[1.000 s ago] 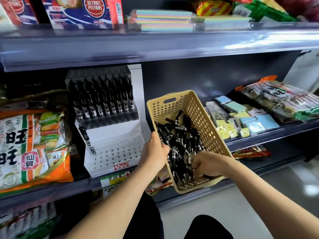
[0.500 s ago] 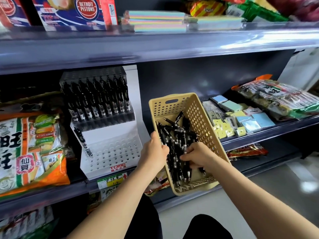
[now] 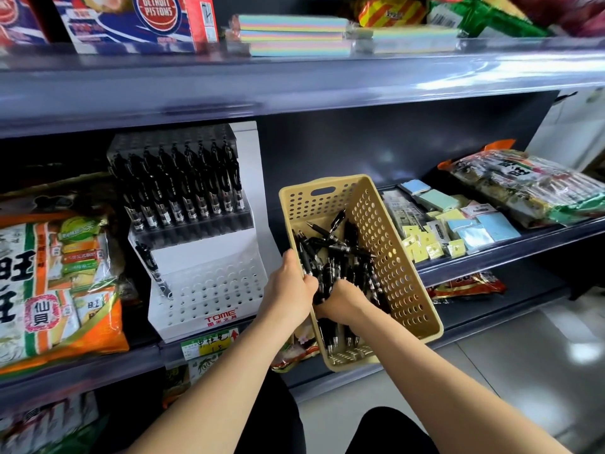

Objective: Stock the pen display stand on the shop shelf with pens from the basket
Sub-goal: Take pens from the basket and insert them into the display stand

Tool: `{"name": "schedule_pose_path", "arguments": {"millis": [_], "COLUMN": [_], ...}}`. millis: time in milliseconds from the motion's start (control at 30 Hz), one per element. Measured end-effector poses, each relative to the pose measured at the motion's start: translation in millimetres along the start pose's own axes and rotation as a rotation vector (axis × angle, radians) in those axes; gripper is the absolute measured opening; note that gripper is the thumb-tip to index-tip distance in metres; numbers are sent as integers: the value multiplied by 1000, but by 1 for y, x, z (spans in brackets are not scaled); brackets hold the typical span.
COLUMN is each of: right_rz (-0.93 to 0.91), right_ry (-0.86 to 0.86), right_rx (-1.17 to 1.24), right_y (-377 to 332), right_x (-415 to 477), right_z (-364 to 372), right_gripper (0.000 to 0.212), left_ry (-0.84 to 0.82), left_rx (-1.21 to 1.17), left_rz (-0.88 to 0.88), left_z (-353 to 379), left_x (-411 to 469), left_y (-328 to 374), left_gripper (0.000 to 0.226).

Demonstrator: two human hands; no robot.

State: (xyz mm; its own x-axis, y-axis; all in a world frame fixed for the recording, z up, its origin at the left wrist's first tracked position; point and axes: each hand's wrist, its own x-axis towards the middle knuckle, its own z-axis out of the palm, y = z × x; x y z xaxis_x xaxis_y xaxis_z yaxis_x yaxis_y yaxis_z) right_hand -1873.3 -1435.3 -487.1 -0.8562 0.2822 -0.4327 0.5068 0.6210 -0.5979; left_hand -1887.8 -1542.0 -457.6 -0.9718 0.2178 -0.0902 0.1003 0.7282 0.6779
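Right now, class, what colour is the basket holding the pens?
Tan-yellow basket, dotted with holes; clearest in the head view.

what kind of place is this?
Most likely a small shop aisle: tiered shelves with a price tag, bagged snacks, sticky-note packs and a branded pen display stand.

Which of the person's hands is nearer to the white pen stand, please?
Left. The left hand grips the basket rim on the side beside the pen stand; the right hand is inside the basket among the pens, farther away.
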Motion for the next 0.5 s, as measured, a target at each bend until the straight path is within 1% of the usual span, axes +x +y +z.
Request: {"name": "schedule_pose_path", "arguments": {"millis": [33, 67, 133, 300, 333, 400, 433, 500], "right_rz": [19, 40, 93, 142, 144, 151, 152, 125], "right_ry": [-34, -66, -115, -176, -170, -157, -159, -177], "right_rx": [46, 109, 205, 401, 439, 530, 564, 617], "right_y": [0, 1, 4, 3, 4, 3, 1, -2], "right_x": [1, 2, 4, 5, 6, 5, 3, 0], "right_z": [1, 3, 5, 2, 1, -3, -5, -12], "right_gripper": [20, 18, 28, 30, 26, 7, 2, 1], "left_ry": [-6, -12, -30, -51, -57, -73, -75, -75], "left_rx": [2, 3, 7, -22, -34, -55, -58, -50], "left_rz": [-1, -4, -8, -9, -15, -30, -36, -37], "left_z": [-1, -2, -3, -5, -6, -8, -9, -10], "left_x": [0, 0, -1, -3, -2, 0, 0, 1], "left_y": [0, 1, 2, 2, 3, 5, 6, 8], "left_gripper": [27, 31, 37, 42, 42, 43, 43, 44]}}
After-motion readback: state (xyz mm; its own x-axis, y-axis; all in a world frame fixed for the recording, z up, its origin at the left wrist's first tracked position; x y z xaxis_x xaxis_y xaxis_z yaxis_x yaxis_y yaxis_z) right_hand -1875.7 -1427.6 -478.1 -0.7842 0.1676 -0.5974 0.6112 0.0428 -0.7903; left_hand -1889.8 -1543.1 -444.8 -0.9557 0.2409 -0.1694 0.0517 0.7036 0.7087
